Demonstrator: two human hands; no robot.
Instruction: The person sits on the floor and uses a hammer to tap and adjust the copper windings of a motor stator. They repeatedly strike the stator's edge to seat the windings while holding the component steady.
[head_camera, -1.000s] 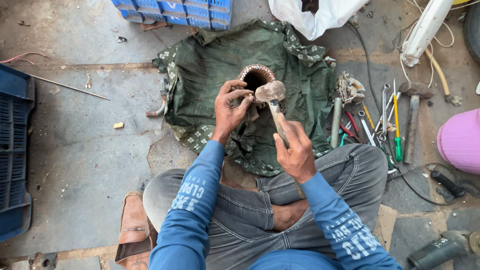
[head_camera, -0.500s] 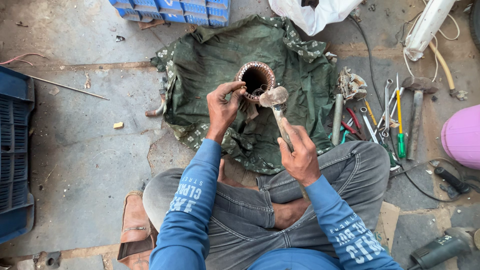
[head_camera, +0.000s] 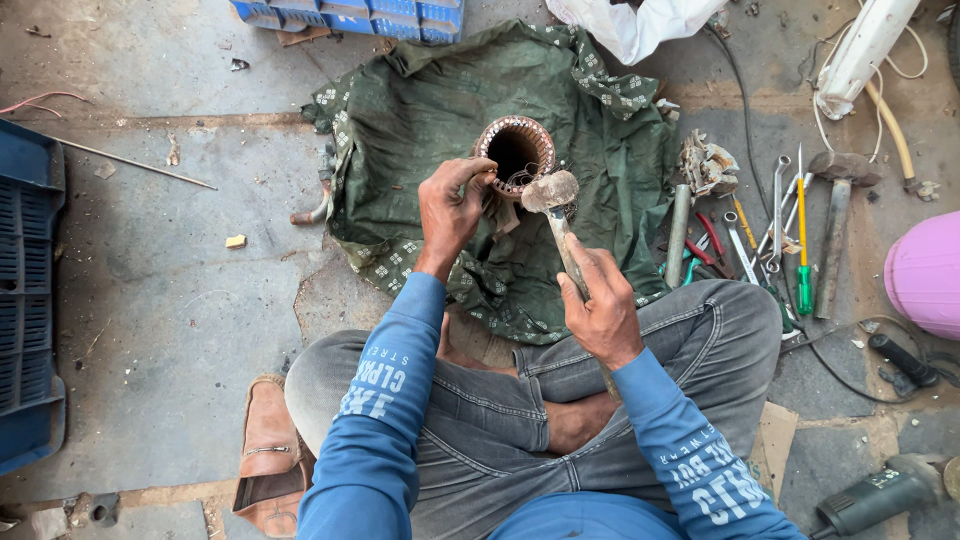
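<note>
Hammer (head_camera: 553, 192) in our right hand (head_camera: 603, 310), the grip closed round its wooden handle; its head now sits lower, touching the near rim of the copper-wound motor stator (head_camera: 516, 152), where a second ago it hung beside it. Our left hand (head_camera: 452, 208) has stayed, fingers pinched shut on something thin at that rim; what it is we cannot tell. We judge a blow is landing. Stator stands upright on the green cloth (head_camera: 420, 110) on the floor, spanners (head_camera: 778, 205) well apart.
</note>
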